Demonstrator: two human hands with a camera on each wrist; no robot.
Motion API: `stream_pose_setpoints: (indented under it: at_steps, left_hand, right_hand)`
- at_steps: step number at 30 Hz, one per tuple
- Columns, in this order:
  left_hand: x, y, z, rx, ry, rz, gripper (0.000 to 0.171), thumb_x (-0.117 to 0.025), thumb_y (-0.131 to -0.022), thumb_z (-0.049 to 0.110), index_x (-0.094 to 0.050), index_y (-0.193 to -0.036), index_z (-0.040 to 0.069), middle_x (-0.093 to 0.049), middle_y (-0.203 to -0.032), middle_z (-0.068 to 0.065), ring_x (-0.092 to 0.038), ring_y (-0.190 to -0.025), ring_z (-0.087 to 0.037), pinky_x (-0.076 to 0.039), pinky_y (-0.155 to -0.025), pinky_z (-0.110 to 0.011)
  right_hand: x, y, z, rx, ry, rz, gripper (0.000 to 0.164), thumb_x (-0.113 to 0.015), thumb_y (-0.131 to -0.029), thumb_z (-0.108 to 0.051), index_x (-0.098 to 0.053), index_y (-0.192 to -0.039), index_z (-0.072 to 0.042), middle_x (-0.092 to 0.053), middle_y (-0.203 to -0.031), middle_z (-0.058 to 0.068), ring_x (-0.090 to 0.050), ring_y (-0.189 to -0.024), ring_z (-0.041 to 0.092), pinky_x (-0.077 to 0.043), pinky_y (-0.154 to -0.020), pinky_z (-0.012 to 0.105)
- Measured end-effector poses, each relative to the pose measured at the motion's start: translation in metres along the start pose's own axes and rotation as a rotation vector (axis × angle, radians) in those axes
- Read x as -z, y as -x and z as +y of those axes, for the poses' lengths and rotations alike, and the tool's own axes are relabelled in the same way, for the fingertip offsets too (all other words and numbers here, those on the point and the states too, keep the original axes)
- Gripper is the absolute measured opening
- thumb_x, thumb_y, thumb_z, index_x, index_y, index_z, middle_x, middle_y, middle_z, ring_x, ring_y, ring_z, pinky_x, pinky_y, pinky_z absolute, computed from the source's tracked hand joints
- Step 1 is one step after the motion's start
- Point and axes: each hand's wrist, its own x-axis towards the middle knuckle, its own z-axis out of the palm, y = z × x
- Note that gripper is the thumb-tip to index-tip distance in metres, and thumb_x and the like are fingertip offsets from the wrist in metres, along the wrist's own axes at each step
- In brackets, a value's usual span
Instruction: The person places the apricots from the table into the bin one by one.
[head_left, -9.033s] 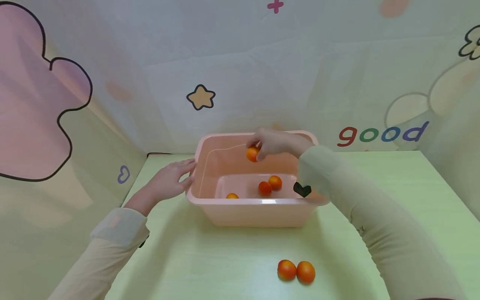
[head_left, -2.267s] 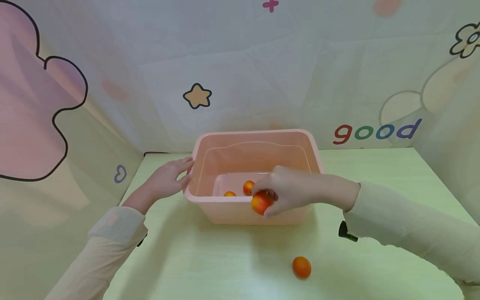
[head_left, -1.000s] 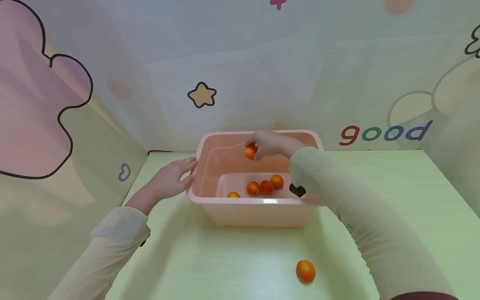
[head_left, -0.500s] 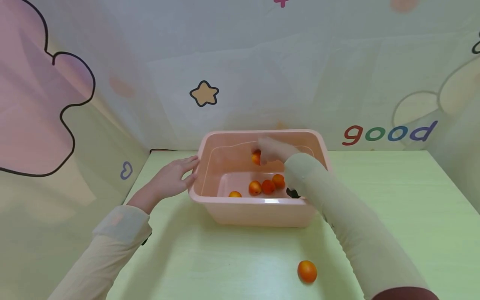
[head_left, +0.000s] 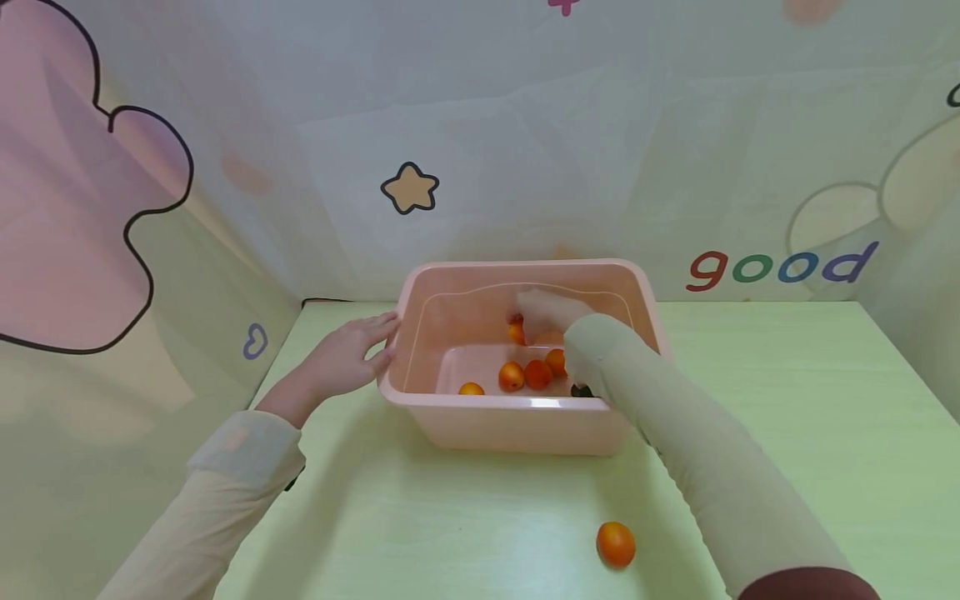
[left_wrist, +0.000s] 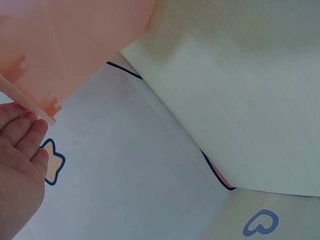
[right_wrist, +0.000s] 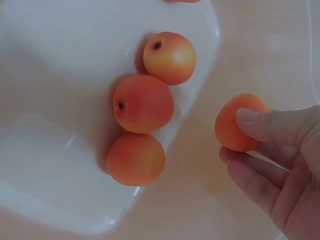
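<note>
My right hand reaches into a pink plastic basin and pinches a round orange-red fruit, apricot-like, between thumb and fingers. In the right wrist view it is held above the basin floor, beside a row of three similar fruits. Another fruit lies farther left in the basin, partly hidden by the front rim. My left hand rests its fingers against the basin's left rim; in the left wrist view the nearly straight fingers touch the rim's edge.
One more orange-red fruit lies on the pale green table, in front of the basin towards the right. Behind the basin rises a printed cloth backdrop with a star and the word "good"; it also closes off both sides.
Earlier, two fruits lay on the table; one of them is now in my right hand. Another fruit has joined those in the basin. Lately my right hand has sunk lower inside it; my left stays put.
</note>
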Motion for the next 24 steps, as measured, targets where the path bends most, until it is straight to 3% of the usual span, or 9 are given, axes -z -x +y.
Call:
stream_pose_setpoints:
  at_steps: [5,9,12,16,19,24]
  left_hand:
    - [0.0,0.0,0.001,-0.003,-0.001,0.001,0.049,-0.045,-0.091,0.022,-0.036,-0.133,0.001,-0.035,-0.139,-0.017,-0.033,-0.126,-0.037,-0.028,-0.102,-0.051]
    - [-0.001,-0.001,0.001,-0.002,-0.004,0.001,0.049,-0.045,-0.091,0.023,-0.036,-0.134,0.001,-0.035,-0.139,-0.017,-0.033,-0.126,-0.037,-0.028,-0.102,-0.052]
    - [-0.002,-0.001,0.0,-0.001,-0.005,0.002,0.049,-0.044,-0.091,0.023,-0.036,-0.134,0.001,-0.035,-0.139,-0.017,-0.033,-0.126,-0.037,-0.027,-0.102,-0.052]
    - [-0.002,-0.001,0.001,-0.001,-0.005,0.004,0.049,-0.044,-0.091,0.023,-0.036,-0.134,0.002,-0.035,-0.139,-0.016,-0.033,-0.126,-0.037,-0.028,-0.102,-0.052]
    - [-0.002,-0.001,0.001,-0.003,-0.001,0.005,0.049,-0.044,-0.091,0.024,-0.036,-0.134,0.002,-0.035,-0.139,-0.016,-0.034,-0.126,-0.037,-0.028,-0.101,-0.052]
    - [-0.001,-0.001,0.001,0.008,-0.005,0.0,0.049,-0.044,-0.091,0.024,-0.036,-0.134,0.002,-0.035,-0.139,-0.016,-0.033,-0.126,-0.037,-0.028,-0.101,-0.053]
  right_hand:
    - [0.0,0.01,0.001,-0.172,-0.256,0.034,0.023,-0.045,-0.073,-0.019,-0.055,-0.094,-0.019,-0.047,-0.11,-0.003,-0.042,-0.1,0.024,-0.037,-0.063,0.044]
    - [-0.001,0.017,0.0,-0.156,-0.226,0.031,0.02,-0.045,-0.075,-0.023,-0.054,-0.09,-0.016,-0.048,-0.112,0.001,-0.042,-0.099,0.025,-0.036,-0.064,0.041]
    - [-0.003,0.028,-0.005,-0.16,-0.2,0.043,0.019,-0.05,-0.077,-0.028,-0.054,-0.094,-0.02,-0.05,-0.113,0.004,-0.045,-0.099,0.025,-0.038,-0.067,0.04]
    - [-0.004,0.043,-0.01,-0.247,-0.273,0.087,0.023,-0.056,-0.076,-0.037,-0.054,-0.098,-0.032,-0.051,-0.111,-0.001,-0.047,-0.098,0.024,-0.041,-0.067,0.043]
    - [-0.002,0.052,-0.014,-0.241,-0.243,0.096,0.026,-0.057,-0.075,-0.04,-0.053,-0.1,-0.032,-0.049,-0.113,-0.001,-0.045,-0.099,0.024,-0.04,-0.065,0.044]
    - [0.009,0.059,-0.016,-0.207,-0.186,0.019,0.033,-0.049,-0.072,-0.032,-0.053,-0.104,-0.033,-0.035,-0.124,-0.004,-0.035,-0.111,0.023,-0.041,-0.066,0.043]
